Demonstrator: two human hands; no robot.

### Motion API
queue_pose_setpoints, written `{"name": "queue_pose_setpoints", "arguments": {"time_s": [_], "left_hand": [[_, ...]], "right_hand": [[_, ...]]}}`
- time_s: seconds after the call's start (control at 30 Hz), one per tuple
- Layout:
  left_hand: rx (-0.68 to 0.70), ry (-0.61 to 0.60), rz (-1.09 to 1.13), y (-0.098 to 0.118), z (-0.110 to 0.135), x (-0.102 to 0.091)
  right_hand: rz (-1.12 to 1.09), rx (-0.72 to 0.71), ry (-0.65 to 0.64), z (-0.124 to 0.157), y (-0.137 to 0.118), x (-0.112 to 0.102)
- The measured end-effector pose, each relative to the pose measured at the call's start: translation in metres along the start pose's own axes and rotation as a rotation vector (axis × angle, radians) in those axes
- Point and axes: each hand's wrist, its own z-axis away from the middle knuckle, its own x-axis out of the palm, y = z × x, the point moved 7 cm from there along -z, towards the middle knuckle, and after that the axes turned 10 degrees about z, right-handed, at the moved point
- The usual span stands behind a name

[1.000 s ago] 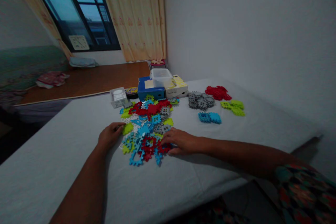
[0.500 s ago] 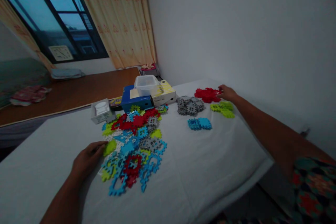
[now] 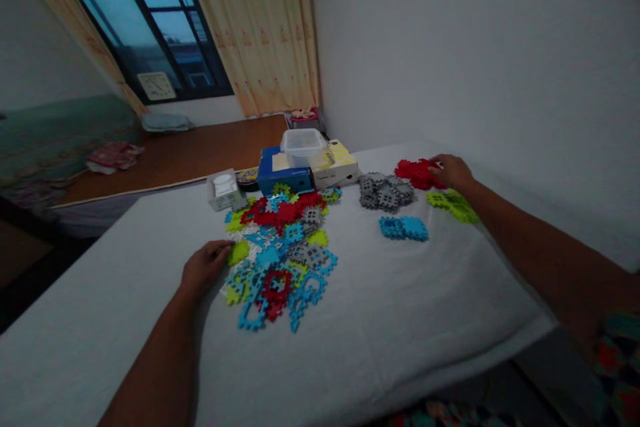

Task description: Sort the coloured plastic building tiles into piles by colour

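Note:
My left hand (image 3: 206, 268) rests at the left edge of a mixed heap of interlocking plastic building pieces, its thumb and fingers closed on the edge of a lime-green piece (image 3: 239, 253). Red, blue, grey, green and white pieces overlap in that heap, a blue ring-shaped piece (image 3: 253, 315) lying nearest me. On the far right, my right hand (image 3: 454, 172) has its curled fingers on the right side of a pile of red pieces (image 3: 416, 173); its fingertips are partly hidden. Close by are grey pieces (image 3: 384, 191), lime-green pieces (image 3: 457, 205) and blue pieces (image 3: 403, 228).
Behind the heap stand a blue box (image 3: 283, 172), a pale yellow-and-white box (image 3: 336, 165) and a clear plastic tub (image 3: 303, 147) on top. A small white box (image 3: 225, 189) stands to their left. A white cloth (image 3: 345, 340) covers the table; a wall (image 3: 475, 47) borders its right side.
The view has shifted, so the scene sits further right and slightly higher. My right hand has come further over the red pile. My left hand stays at the lime-green piece.

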Motion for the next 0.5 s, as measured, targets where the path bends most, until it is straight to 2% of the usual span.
{"name": "queue_pose_setpoints", "arguments": {"time_s": [0.07, 0.2, 0.27, 0.37, 0.5], "left_hand": [[-0.01, -0.002, -0.022, 0.001, 0.001, 0.001], [-0.017, -0.004, -0.015, 0.002, 0.002, 0.003], [-0.01, -0.001, 0.006, 0.002, 0.004, 0.003], [0.009, 0.003, 0.03, 0.004, 0.006, 0.003], [0.005, -0.012, 0.073, 0.007, 0.007, 0.003]], "right_hand": [[-0.082, -0.168, 0.003, 0.021, -0.058, -0.01], [-0.284, -0.587, -0.187, 0.097, -0.2, -0.018], [-0.304, -0.795, -0.298, 0.138, -0.26, -0.016], [-0.252, -0.923, -0.364, 0.17, -0.312, -0.01], [-0.228, -0.941, -0.381, 0.172, -0.336, -0.003]]}}
